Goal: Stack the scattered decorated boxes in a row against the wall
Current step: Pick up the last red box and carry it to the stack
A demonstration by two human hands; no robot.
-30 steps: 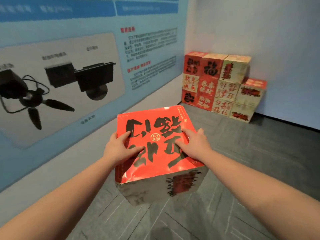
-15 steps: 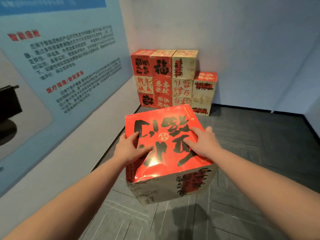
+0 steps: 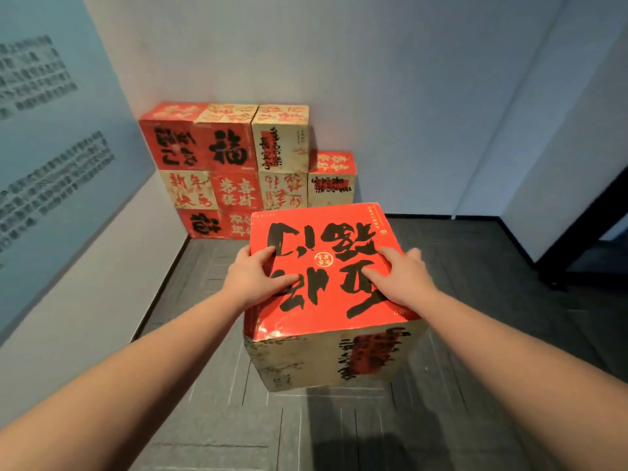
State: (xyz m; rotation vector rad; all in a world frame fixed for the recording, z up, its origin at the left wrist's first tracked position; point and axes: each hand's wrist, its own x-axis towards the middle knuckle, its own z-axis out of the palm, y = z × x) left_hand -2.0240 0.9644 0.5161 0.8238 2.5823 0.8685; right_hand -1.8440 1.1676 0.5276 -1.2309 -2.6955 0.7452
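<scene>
The stacked boxes are now nearer, at upper centre. The carried box, centre frame, is gripped by left hand and right hand, fingers curled over its top edges; it should be kept level and set atop the shorter right column.

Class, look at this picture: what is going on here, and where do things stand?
A person carries a red-topped decorated box in both hands, the left hand and right hand gripping its upper edges, thumbs on top. Ahead, in the corner, a stack of similar boxes stands against the wall: three columns are three high, while the rightmost column is lower. The carried box has not yet been placed.
</scene>
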